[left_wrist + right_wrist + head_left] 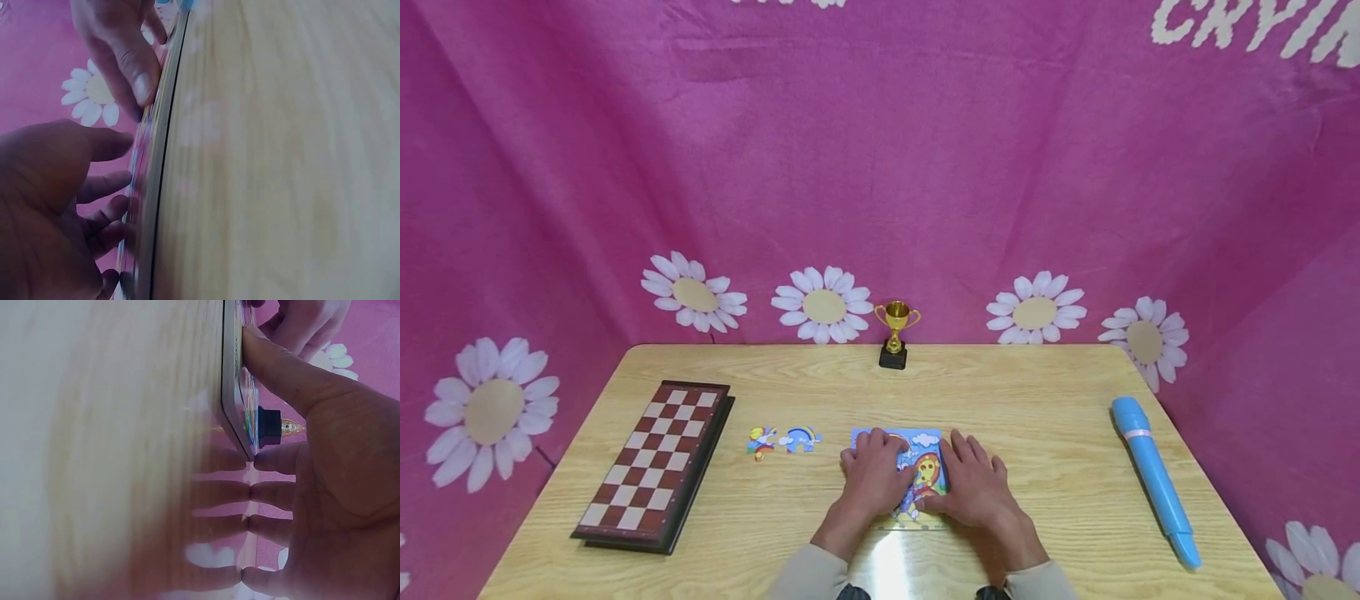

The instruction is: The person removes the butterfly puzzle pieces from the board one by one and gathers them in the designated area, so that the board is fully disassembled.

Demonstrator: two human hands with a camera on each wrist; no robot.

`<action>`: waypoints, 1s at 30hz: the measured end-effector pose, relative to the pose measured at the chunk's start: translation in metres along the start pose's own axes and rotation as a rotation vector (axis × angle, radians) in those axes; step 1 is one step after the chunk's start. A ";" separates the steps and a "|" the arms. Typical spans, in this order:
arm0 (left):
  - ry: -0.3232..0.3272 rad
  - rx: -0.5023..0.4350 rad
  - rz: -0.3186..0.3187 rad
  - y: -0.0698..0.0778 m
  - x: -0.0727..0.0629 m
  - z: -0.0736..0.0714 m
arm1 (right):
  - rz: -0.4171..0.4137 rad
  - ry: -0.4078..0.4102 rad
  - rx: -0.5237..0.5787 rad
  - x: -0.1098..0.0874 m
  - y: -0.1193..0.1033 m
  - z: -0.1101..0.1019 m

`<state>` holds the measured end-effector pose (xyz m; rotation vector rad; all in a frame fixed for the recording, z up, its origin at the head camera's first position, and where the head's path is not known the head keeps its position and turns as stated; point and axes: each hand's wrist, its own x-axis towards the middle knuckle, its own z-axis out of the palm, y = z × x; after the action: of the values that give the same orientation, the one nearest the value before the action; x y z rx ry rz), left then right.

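Note:
A jigsaw puzzle [928, 440] with a bright cartoon picture lies flat in its thin tray near the table's front. My left hand [872, 473] covers its left part, fingertips touching the picture and no piece visibly pinched. At the right edge is my right hand [973, 483], fingers spread with their tips on the tabletop. Its thumb [265, 359] rests on the puzzle's surface in the right wrist view. Two loose areas of pieces lie to the left: a yellow-and-red piece [760, 444] and rainbow pieces [801, 439]. Both hands hide much of the picture.
A folded brown-and-white chessboard [655, 458] lies at the left of the wooden table [1030, 392]. A small gold trophy [894, 333] stands at the back edge. On the right lies a long blue marker-shaped object [1153, 475]. Pink cloth with flowers hangs behind.

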<state>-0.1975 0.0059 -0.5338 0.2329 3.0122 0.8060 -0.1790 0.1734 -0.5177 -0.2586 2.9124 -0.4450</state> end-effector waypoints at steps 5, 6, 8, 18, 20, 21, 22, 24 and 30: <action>-0.014 0.005 -0.035 0.006 0.002 0.005 | -0.007 0.002 0.001 -0.001 0.001 0.000; -0.014 0.005 -0.038 0.007 0.003 0.005 | -0.008 0.003 0.002 -0.001 0.001 0.000; -0.012 0.011 -0.040 0.008 0.004 0.005 | -0.012 0.006 -0.002 -0.001 0.001 0.000; -0.037 -0.011 -0.053 0.011 0.008 0.003 | -0.005 0.003 -0.010 -0.002 -0.001 -0.001; -0.034 -0.008 -0.057 0.011 0.008 0.005 | -0.003 0.002 -0.010 -0.002 -0.001 -0.001; -0.031 -0.007 -0.061 0.012 0.009 0.005 | -0.003 0.003 -0.012 -0.002 -0.001 -0.001; -0.027 -0.007 -0.064 0.012 0.009 0.006 | -0.004 0.004 -0.014 -0.002 -0.001 -0.001; -0.022 -0.008 -0.064 0.013 0.010 0.007 | -0.007 0.011 -0.017 -0.001 -0.001 -0.001; 0.003 -0.071 -0.053 0.012 0.011 0.008 | -0.008 0.007 -0.011 -0.001 0.000 -0.001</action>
<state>-0.2061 0.0213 -0.5344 0.1500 2.9723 0.9068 -0.1781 0.1739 -0.5170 -0.2711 2.9222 -0.4319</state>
